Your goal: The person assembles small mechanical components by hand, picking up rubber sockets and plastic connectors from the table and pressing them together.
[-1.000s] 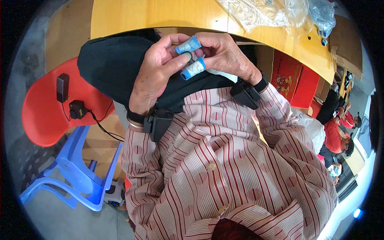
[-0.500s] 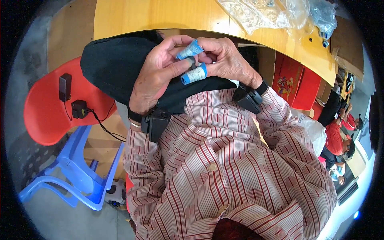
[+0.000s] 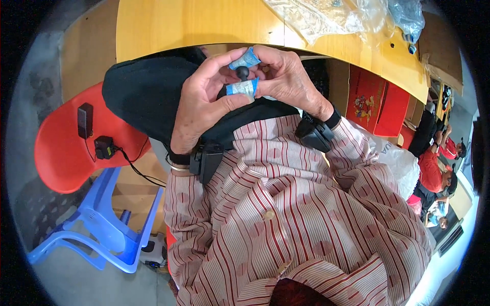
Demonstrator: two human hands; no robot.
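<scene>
Between my hands, above my lap, are two short blue-and-white tubes, an upper tube (image 3: 245, 58) and a lower tube (image 3: 242, 88). A small dark ball (image 3: 243, 73) sits in the gap between them. My left hand (image 3: 203, 92) is closed on the left ends, with its index finger at the upper tube and its thumb under the lower one. My right hand (image 3: 291, 79) pinches the right ends, its thumb at the lower tube. Whether the ball is joined to the tubes cannot be made out. Some fingers behind them are hidden.
A wooden table (image 3: 204, 23) lies just ahead, bearing clear plastic bags (image 3: 337, 23). Left stand a red chair (image 3: 61, 148) with black devices and cables, and a blue plastic stool (image 3: 109, 224). A red box (image 3: 367, 102) is under the table. People (image 3: 434, 168) are far right.
My left thumb has moved off the dark ball to below the lower tube, so the ball now shows. Both tubes have turned and shifted slightly left.
</scene>
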